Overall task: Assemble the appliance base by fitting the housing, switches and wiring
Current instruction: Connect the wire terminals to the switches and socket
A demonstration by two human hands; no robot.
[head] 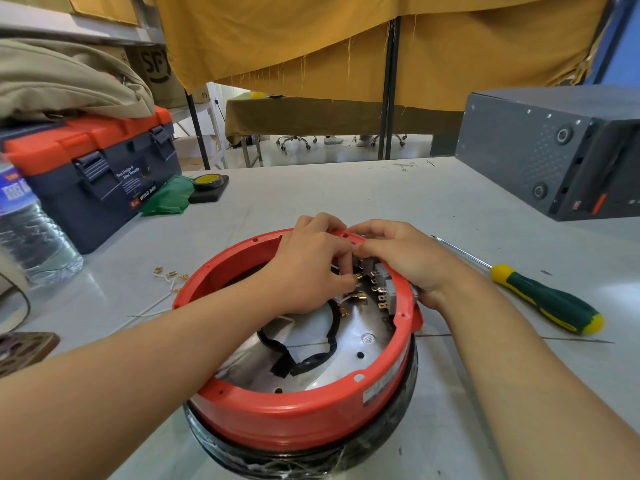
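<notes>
Two bare forearms enter from the lower corners of the frame and meet over the red housing [301, 415], a round ring seated on a black base wrapped in film [304, 459] at lower centre of the table [433, 209]. Inside the ring lies a silver plate with a black sleeved cable [308, 355] looping across it.

The left hand [308, 271] reaches down inside the ring, its fingers [341, 280] curled tight and pinched on a small brass terminal [358, 277] at the end of a white wire; the fingertips hide most of it. The right hand [405, 258] is cupped over the far right rim, thumb inside and the other fingers wrapped outside the wall, gripping the grey switch block [382, 282] fitted there. How that block is fixed to the housing is covered by the palm. More brass tabs stand just below it.

Left of the ring, loose white wires with brass ends [166, 275] lie on the table. To the right rests a green and yellow screwdriver [540, 299]. Further back at left stand a water bottle [31, 233], cut by the frame edge, and a blue and orange toolbox [93, 168]; a dark metal case [554, 150] sits at upper right.
</notes>
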